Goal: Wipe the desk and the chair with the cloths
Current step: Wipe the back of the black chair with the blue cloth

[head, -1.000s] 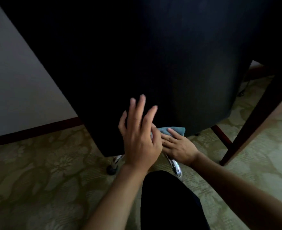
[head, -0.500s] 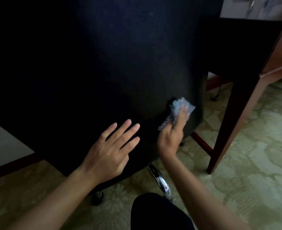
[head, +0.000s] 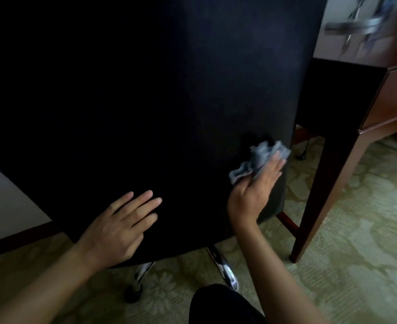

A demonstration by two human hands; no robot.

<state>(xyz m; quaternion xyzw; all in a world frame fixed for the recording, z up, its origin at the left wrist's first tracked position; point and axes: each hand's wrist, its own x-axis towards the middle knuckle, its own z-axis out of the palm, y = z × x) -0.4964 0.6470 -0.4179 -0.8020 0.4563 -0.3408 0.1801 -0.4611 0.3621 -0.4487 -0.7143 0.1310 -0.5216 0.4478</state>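
A: Where's the cloth (head: 260, 159) now?

B: Right of centre in the frame, bunched up against the dark back of the chair (head: 157, 101), close to that back's right edge. The right hand (head: 256, 190) presses it there, fingers laid fairly straight over it with the thumb tucked under the lower fold, so I'd call it a light grip on the cloth.

A: And the other one?

B: The left hand (head: 118, 225) lies flat on the chair back, lower left of centre, fingers spread and holding nothing. It looks like a brace.

A: How to wipe this bit well?

B: Keep that brace firm, since the chair has casters (head: 133, 293) at the bottom of the frame and would likely roll or swivel under a push. Spread the cloth flatter; wadded like this it probably touches only a small patch. Work in overlapping strokes and run along the right edge. The fabric is so dark here that I can't tell which parts are clean.

A: The table (head: 380, 97)?

B: Upper right, just beside the chair, nothing touching it
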